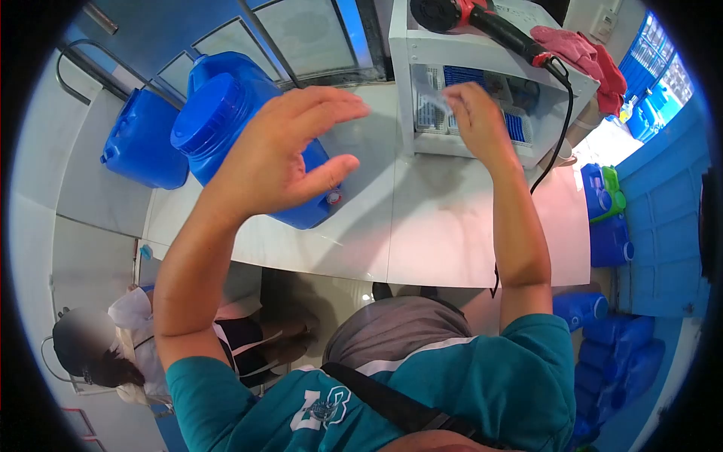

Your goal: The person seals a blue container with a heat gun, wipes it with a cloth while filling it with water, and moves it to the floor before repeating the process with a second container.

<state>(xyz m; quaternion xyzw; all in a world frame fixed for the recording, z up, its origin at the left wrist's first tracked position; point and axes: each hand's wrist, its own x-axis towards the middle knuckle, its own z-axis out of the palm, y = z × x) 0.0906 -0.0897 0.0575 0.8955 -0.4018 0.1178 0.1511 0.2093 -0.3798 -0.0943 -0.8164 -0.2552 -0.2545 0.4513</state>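
My left hand hovers in front of a large blue water container with a wide round lid, its thumb and fingers spread and nothing in them. A small red-and-white fitting shows low on the container. At the front of a white shelf unit, my right hand pinches a thin, translucent, whitish piece of film, blurred by motion. Inside the shelf, behind that hand, are white baskets with blue items in them.
A black-and-red hand-held blower lies on the shelf top, its cord hanging over the white counter. Pink cloth is beside it. Another blue jug stands at left; several jugs are at right. A person sits lower left.
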